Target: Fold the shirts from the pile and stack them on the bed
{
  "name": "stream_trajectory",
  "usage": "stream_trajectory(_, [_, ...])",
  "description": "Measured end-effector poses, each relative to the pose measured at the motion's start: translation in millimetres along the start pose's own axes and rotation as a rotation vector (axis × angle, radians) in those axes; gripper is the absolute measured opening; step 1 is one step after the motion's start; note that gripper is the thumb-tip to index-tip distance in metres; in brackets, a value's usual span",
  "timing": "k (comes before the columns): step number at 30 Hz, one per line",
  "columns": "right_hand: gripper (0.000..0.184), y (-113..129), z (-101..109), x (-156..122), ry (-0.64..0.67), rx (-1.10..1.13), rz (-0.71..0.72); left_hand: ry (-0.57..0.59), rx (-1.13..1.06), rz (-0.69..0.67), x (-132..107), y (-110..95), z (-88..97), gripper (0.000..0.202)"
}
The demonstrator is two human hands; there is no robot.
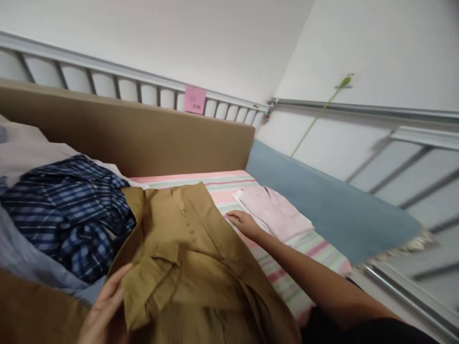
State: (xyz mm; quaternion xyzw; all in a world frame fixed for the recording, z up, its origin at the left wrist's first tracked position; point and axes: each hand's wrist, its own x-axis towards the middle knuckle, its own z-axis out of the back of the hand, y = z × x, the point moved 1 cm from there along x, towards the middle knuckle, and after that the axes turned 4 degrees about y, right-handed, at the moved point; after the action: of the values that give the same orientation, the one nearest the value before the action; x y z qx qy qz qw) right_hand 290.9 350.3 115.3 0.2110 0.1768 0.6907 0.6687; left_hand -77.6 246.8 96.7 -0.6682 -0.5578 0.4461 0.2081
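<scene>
Nearest the camera, at the near edge of the bed, the left hand point(103, 310) lies against the folded sleeve of a mustard-brown shirt point(190, 267). Its fingers are straight and close together along the cloth, and the thumb is hidden, so it cannot be told whether the hand grips. The shirt lies front-up across the middle of the bed, its button row running away from the viewer and its collar end toward the near edge. Farther out, the right arm reaches across the shirt. The right hand point(244, 222) rests palm-down on the shirt's right edge, fingers flat and held together, pinching nothing. To the left, a crumpled blue plaid shirt point(68, 210) sits on a heap of pale grey cloth point(17, 253), touching the mustard shirt's left side. Just beyond the right hand, a pink folded shirt point(276, 212) lies near the far right corner on the striped sheet point(311, 253). A brown board point(125, 134) stands along the far edge, and a blue pad point(322, 200) lines the right edge. Behind the board runs a metal rail point(107, 71) with a pink sticky note point(194, 99) stuck on it. A green cord point(315, 119) hangs on the wall above the pad.
</scene>
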Motion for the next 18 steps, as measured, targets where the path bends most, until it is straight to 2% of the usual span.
stream_trajectory(2, [0.026,-23.3,15.4,-72.2,0.014,0.004,-0.018,0.003,-0.042,-0.031,4.9,1.1,-1.5,0.057])
stream_trajectory(5, [0.028,-51.6,29.7,-170.2,0.029,0.001,-0.11,0.016,-0.066,-0.077,15.0,10.2,-2.8,0.051])
stream_trajectory(8, [0.029,-70.5,27.7,-239.0,0.079,0.04,-0.217,-0.02,-0.067,-0.111,23.2,15.8,-5.9,0.04])
stream_trajectory(11, [0.025,-81.2,9.5,-276.3,0.175,0.178,-0.301,-0.034,-0.03,-0.16,24.5,7.1,-17.2,0.034])
stream_trajectory(15, [0.054,-86.4,-27.8,-292.5,0.261,0.265,-0.347,0.028,0.069,-0.288,14.5,-14.7,-44.8,0.031])
stream_trajectory(16, [0.054,-86.1,-36.5,-293.0,0.256,0.283,-0.345,0.042,0.106,-0.312,11.2,-18.0,-51.9,0.03])
stream_trajectory(18, [0.04,-83.9,-49.4,-292.2,0.217,0.313,-0.348,0.053,0.201,-0.331,5.5,-21.0,-63.4,0.029])
